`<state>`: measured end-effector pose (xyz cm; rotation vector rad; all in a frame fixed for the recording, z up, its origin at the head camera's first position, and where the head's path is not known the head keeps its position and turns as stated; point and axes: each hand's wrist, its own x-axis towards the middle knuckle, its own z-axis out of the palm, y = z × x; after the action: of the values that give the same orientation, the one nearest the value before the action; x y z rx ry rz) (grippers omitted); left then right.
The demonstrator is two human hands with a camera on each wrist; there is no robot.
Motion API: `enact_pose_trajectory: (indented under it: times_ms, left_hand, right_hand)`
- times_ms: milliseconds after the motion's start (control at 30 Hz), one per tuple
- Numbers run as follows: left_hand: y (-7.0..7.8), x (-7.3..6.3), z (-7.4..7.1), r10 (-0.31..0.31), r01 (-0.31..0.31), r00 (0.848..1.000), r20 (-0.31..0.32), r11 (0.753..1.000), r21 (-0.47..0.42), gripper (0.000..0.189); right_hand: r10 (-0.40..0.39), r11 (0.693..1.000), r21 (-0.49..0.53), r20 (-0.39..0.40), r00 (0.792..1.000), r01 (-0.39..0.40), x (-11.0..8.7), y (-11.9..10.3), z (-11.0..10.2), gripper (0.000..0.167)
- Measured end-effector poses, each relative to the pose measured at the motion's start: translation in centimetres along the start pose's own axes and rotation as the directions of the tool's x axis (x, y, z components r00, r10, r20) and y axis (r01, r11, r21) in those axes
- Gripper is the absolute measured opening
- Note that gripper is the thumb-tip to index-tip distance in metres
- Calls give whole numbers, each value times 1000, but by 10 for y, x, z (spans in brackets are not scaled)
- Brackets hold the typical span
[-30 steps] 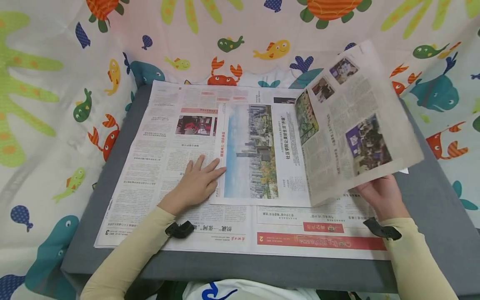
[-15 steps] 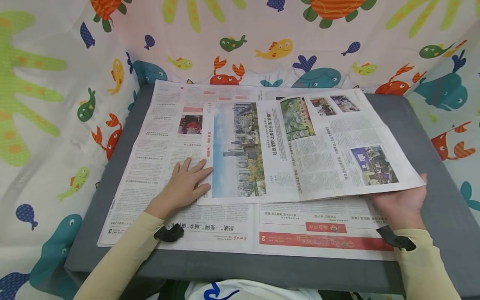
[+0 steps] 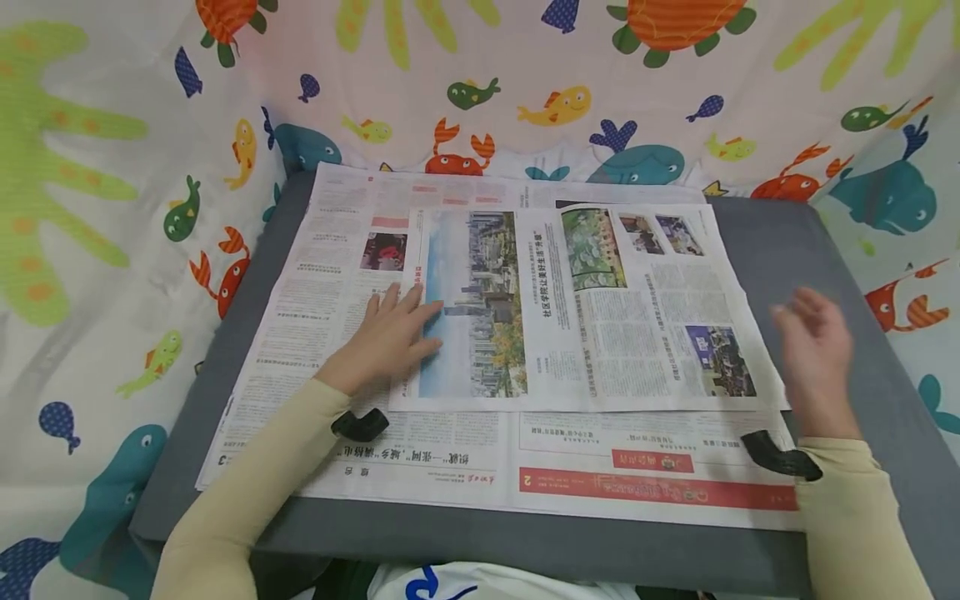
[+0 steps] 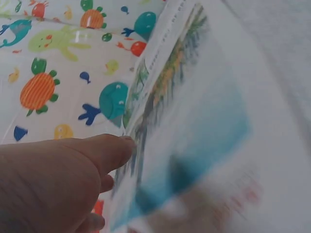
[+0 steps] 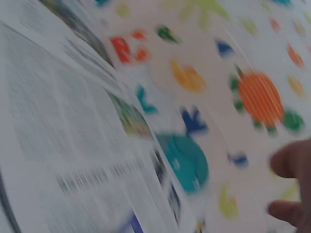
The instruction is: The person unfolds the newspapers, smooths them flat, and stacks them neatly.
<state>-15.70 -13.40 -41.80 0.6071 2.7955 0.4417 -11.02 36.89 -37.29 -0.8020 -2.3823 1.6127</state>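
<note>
A newspaper sheet (image 3: 630, 333) with a city skyline photo and a fold down its middle lies spread in the head view, on top of larger newspaper pages (image 3: 300, 358). My left hand (image 3: 386, 337) lies over its left edge, fingers spread. In the left wrist view, the thumb side of this hand (image 4: 63, 179) shows beside the skyline picture. Off the sheet's right edge, my right hand (image 3: 817, 358) holds nothing, its fingers loosely bent. Only blurred fingertips of it (image 5: 289, 184) show in the right wrist view, apart from the paper.
A grey table (image 3: 772, 250) carries the papers, its surface showing along the right and front. Behind and at both sides hangs a curtain (image 3: 480, 42) printed with sea animals. A black band (image 3: 780, 457) sits on each sleeved wrist.
The right part of the sheet, earlier raised by my right hand, has come down flat. That hand has let go and withdrawn rightward. My left hand has shifted slightly left, then onto the sheet's edge.
</note>
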Motion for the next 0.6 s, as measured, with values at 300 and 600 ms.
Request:
enact_pose_trajectory:
  times_ms: [300,600]
  left_hand:
    - [32,65,8,98,-104,989,112,994,45,68]
    - [32,68,22,54,-69,986,160,994,88,66]
  right_hand:
    - [-266,599,-481,635,725,641,-63,-2,110,72]
    - [-242,414,-577,677,696,705,-75,14,141,66]
